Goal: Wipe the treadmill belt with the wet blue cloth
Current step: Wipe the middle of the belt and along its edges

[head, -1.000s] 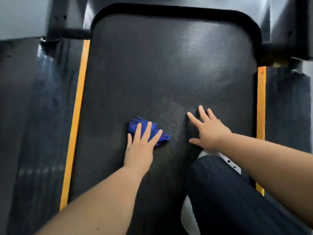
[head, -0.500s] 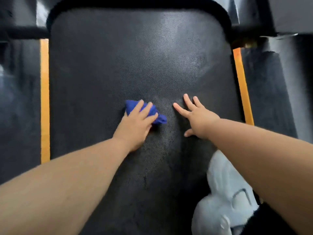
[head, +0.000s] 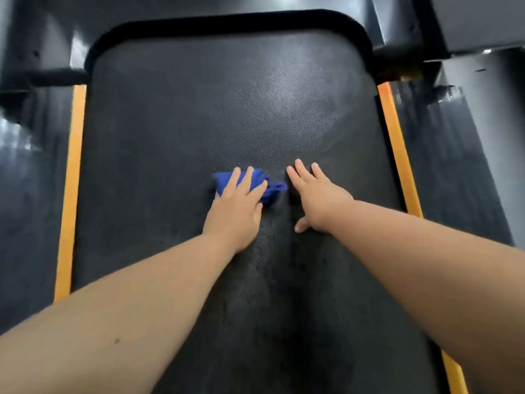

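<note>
Mid-wipe: I have the left hand [head: 235, 211] flat, fingers straight and slightly apart, pressing the bunched blue cloth [head: 272, 190] onto the treadmill belt [head: 227, 109] near mid-width, nothing curled round it. The right hand [head: 318, 197] lies just beside the cloth, spread flat on the belt and holding nothing, probably a brace. Next, I judge, push the cloth toward the far end and out to the orange side strips [head: 71, 180], with enough pressure that it doesn't slip free.

Left hand [head: 237, 206] and right hand [head: 318, 200] side by side, palms down, fingers [head: 301, 171] extended.
</note>
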`<state>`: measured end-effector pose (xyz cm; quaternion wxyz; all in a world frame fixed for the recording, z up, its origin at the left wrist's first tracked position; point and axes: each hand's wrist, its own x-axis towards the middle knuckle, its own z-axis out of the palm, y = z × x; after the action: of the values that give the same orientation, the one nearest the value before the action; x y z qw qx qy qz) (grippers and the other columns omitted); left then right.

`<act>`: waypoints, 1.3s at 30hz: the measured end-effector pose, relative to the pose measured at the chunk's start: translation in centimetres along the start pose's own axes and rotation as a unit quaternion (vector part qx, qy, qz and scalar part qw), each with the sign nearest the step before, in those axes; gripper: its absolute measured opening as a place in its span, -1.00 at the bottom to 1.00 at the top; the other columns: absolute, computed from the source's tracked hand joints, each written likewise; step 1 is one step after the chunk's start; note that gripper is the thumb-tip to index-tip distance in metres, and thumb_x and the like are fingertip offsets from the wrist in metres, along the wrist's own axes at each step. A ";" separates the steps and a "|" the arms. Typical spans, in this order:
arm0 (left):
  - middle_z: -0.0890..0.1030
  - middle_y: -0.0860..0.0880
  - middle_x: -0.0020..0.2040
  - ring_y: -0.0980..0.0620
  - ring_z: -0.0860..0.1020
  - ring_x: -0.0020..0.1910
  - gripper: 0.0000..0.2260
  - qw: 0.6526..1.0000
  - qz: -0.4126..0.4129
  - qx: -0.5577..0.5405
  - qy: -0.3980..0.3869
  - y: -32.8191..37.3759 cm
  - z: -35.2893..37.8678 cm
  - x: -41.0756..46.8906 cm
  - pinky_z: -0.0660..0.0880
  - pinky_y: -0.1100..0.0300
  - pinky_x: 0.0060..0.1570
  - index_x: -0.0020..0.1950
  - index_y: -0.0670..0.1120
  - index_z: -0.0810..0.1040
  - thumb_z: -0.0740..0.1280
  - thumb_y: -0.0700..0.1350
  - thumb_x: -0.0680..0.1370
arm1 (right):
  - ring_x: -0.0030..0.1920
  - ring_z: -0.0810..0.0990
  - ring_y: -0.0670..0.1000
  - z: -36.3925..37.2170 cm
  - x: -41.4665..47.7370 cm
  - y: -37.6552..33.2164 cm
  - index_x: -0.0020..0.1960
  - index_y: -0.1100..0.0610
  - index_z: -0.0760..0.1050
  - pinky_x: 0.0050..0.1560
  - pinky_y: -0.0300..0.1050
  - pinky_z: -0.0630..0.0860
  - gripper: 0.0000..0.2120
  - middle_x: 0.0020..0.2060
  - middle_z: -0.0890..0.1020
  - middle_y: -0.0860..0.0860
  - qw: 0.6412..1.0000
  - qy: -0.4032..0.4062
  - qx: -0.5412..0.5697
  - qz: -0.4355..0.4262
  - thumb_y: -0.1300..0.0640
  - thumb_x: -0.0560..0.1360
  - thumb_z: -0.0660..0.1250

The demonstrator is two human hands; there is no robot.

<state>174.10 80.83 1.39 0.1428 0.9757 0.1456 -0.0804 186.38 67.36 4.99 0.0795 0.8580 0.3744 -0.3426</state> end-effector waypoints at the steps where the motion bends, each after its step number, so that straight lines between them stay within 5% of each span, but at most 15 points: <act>1: 0.21 -0.08 0.53 -0.14 0.15 0.51 -0.54 0.998 0.054 0.008 -0.009 0.8 0.8 -3.1 0.45 -0.18 0.20 0.46 0.01 0.35 0.29 -0.09 0.56 | 0.53 -0.22 0.10 0.2 -0.6 0.0 0.53 0.00 -0.32 0.40 0.26 0.22 0.22 0.52 -0.28 -0.03 1.000 0.007 0.014 0.019 -0.11 0.27 0.56; 3: 0.29 -0.08 0.49 -0.15 0.26 0.47 -0.45 0.997 0.075 0.000 -0.035 1.2 1.5 -6.5 0.55 -0.17 0.03 0.43 0.01 0.40 0.41 -0.20 0.46 | 0.52 -0.22 0.14 1.3 -1.9 1.2 0.53 -0.02 -0.32 0.43 0.26 0.12 0.23 0.52 -0.29 0.07 0.994 0.032 0.062 0.080 -0.21 0.25 0.53; 5: 0.11 -0.04 0.56 -0.11 0.08 0.53 -0.42 0.995 0.093 0.035 -0.025 0.1 1.5 -4.1 0.47 -0.16 0.18 0.52 0.05 0.22 0.28 -0.25 0.53 | 0.51 -0.25 0.19 2.5 -4.0 3.4 0.51 -0.03 -0.37 0.45 0.25 0.03 0.25 0.50 -0.32 0.14 0.989 0.026 0.069 0.129 -0.35 0.23 0.46; 11: 0.07 -0.07 0.57 -0.15 0.01 0.53 -0.56 0.997 -0.063 -0.023 0.042 1.4 0.0 5.2 0.32 -0.18 0.30 0.50 0.02 0.25 0.15 -0.21 0.62 | 0.47 -0.42 0.11 7.8 -7.4 7.1 0.49 -0.06 -0.44 0.46 0.25 -0.17 0.13 0.46 -0.45 0.04 0.990 0.063 0.067 0.108 -0.57 0.25 0.12; 14: 0.13 -0.14 0.55 -0.22 0.09 0.51 -0.44 0.999 0.014 0.007 0.045 3.0 2.2 -1.1 0.37 -0.18 0.26 0.47 -0.01 0.32 0.27 -0.32 0.49 | 0.45 -0.47 0.04 8.3 -7.3 7.3 0.48 -0.14 -0.42 0.45 0.25 -0.26 0.15 0.44 -0.48 -0.04 0.986 0.069 0.111 0.101 -0.58 0.20 0.16; 17: -0.05 -0.01 0.58 -0.10 -0.10 0.55 -0.35 0.998 0.045 0.009 -0.048 3.4 2.2 -5.4 0.37 -0.15 0.25 0.55 0.09 0.14 0.18 -0.34 0.53 | 0.42 -0.52 0.02 8.2 -7.2 7.7 0.47 -0.17 -0.43 0.43 0.23 -0.31 0.17 0.40 -0.53 -0.07 0.984 0.060 0.134 0.100 -0.58 0.17 0.19; 20: -0.04 -0.03 0.58 -0.12 -0.07 0.54 -0.37 0.998 0.057 0.025 -0.030 2.6 0.9 -0.6 0.36 -0.15 0.29 0.55 0.08 0.12 0.14 -0.33 0.54 | 0.41 -0.53 0.01 7.9 -7.3 7.7 0.47 -0.18 -0.43 0.42 0.23 -0.33 0.18 0.41 -0.53 -0.07 0.984 0.056 0.142 0.092 -0.58 0.16 0.20; 25: 0.00 -0.08 0.57 -0.18 -0.04 0.53 -0.44 0.999 -0.037 -0.001 0.030 4.1 -0.2 8.7 0.30 -0.18 0.32 0.53 0.05 0.17 0.13 -0.30 0.57 | 0.40 -0.54 -0.01 8.7 -6.9 8.1 0.46 -0.20 -0.43 0.40 0.20 -0.36 0.17 0.42 -0.51 -0.08 0.982 0.078 0.146 0.093 -0.57 0.16 0.22; 30: 0.36 -0.14 0.45 -0.23 0.32 0.42 -0.50 0.985 0.173 0.006 0.002 5.1 3.6 -3.1 0.55 -0.19 -0.03 0.34 -0.03 0.50 0.10 -0.24 0.44 | 0.43 -0.50 0.02 8.6 -6.9 7.8 0.47 -0.19 -0.42 0.42 0.23 -0.33 0.17 0.44 -0.49 -0.06 0.982 0.075 0.145 0.095 -0.54 0.18 0.26; 32: 0.39 -0.14 0.43 -0.25 0.35 0.40 -0.50 0.984 0.178 0.000 -0.026 5.2 3.7 -4.1 0.57 -0.18 -0.11 0.33 -0.01 0.51 0.09 -0.24 0.44 | 0.43 -0.50 0.02 8.5 -7.1 7.8 0.47 -0.19 -0.42 0.42 0.22 -0.33 0.17 0.44 -0.49 -0.05 0.981 0.077 0.150 0.098 -0.53 0.19 0.28; 36: 0.05 -0.05 0.57 -0.13 -0.01 0.54 -0.44 0.998 0.063 -0.013 -0.010 6.6 2.1 3.9 0.30 -0.14 0.34 0.51 0.06 0.24 0.16 -0.31 0.55 | 0.43 -0.50 0.03 8.4 -7.0 7.9 0.46 -0.21 -0.44 0.41 0.22 -0.35 0.18 0.43 -0.49 -0.06 0.981 0.072 0.155 0.095 -0.55 0.17 0.26; 39: 0.06 -0.06 0.57 -0.13 0.00 0.53 -0.48 1.000 0.019 -0.019 0.003 7.5 1.2 8.4 0.23 -0.16 0.38 0.49 0.06 0.26 0.16 -0.29 0.57 | 0.43 -0.50 0.02 8.6 -6.9 7.9 0.46 -0.21 -0.42 0.40 0.21 -0.36 0.19 0.44 -0.47 -0.07 0.980 0.085 0.157 0.092 -0.55 0.16 0.27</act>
<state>184.24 75.84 0.51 0.1624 0.9755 0.1295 -0.0719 184.01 54.35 2.02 -0.0573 0.9167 0.2406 -0.3139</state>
